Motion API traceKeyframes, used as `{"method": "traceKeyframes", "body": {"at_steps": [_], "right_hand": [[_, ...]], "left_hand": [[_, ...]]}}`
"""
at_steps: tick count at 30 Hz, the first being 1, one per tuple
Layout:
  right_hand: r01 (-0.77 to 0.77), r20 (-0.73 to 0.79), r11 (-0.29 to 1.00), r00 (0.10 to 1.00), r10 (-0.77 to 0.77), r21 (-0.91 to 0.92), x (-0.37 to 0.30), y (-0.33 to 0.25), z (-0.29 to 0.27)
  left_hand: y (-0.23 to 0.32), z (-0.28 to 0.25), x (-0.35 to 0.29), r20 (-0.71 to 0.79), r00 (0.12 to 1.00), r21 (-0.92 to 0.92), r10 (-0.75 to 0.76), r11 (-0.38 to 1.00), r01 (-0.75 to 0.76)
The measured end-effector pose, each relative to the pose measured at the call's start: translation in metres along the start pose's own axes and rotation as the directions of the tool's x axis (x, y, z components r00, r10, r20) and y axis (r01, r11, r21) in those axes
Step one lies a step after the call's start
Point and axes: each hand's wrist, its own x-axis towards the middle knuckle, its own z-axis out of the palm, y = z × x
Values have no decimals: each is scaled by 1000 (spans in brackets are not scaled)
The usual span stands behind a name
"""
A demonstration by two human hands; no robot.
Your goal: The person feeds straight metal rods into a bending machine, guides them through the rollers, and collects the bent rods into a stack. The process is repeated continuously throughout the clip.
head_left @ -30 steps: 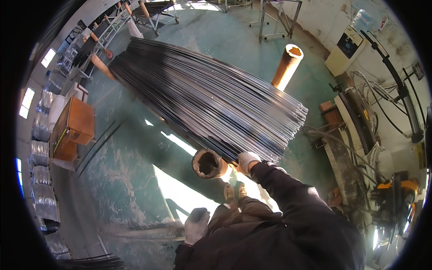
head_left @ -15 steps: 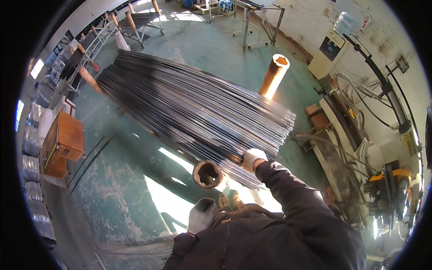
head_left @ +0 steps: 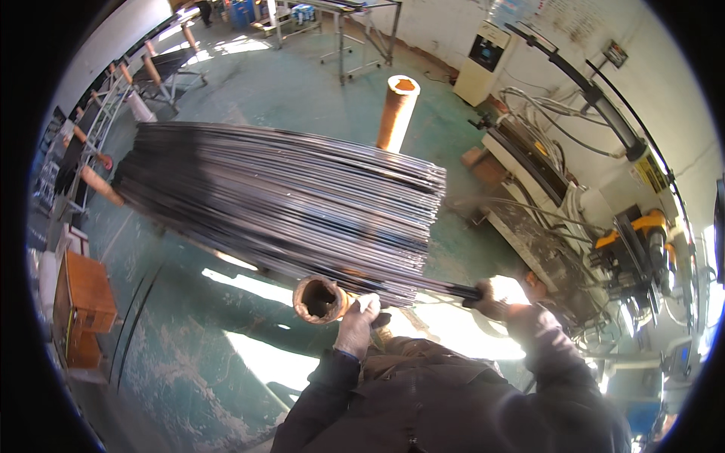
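Observation:
A broad bundle of long, thin dark rods lies across the middle on supports, its ends staggered at the right. My right hand, in a pale glove, is closed around the ends of a few rods that stick out past the others on the near side. My left hand, also gloved, is at the near edge of the bundle with thumb and fingers apart. Right beside it stands a thick brown cardboard tube, its hollow top facing up. Part of the left hand's fingers is in shadow.
Another upright brown tube stands behind the bundle. Machinery with hoses lines the right side, near a water dispenser. A wooden cabinet is at the left. Racks with tubes and a wheeled metal table stand farther back.
My right hand has moved right, drawing a few rods out of the bundle's end. My left hand has risen from near my body to the bundle's near edge. The view has shifted to the right.

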Motion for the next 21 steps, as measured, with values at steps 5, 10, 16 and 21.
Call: {"method": "traceKeyframes", "body": {"at_steps": [5,10,16,21], "right_hand": [[33,-469,986,876,-108,-166,-114,134,2],[-190,-523,950,851,34,-247,-161,267,59],[-367,-665,930,693,278,6,-225,415,94],[-696,-609,647,376,698,311,-345,549,87]], "left_hand": [[15,42,38,172,985,-688,8,717,114],[32,109,19,67,998,-763,23,645,36],[8,202,5,70,995,-661,67,751,-4],[39,288,-4,-25,924,-340,382,866,-368]]}}
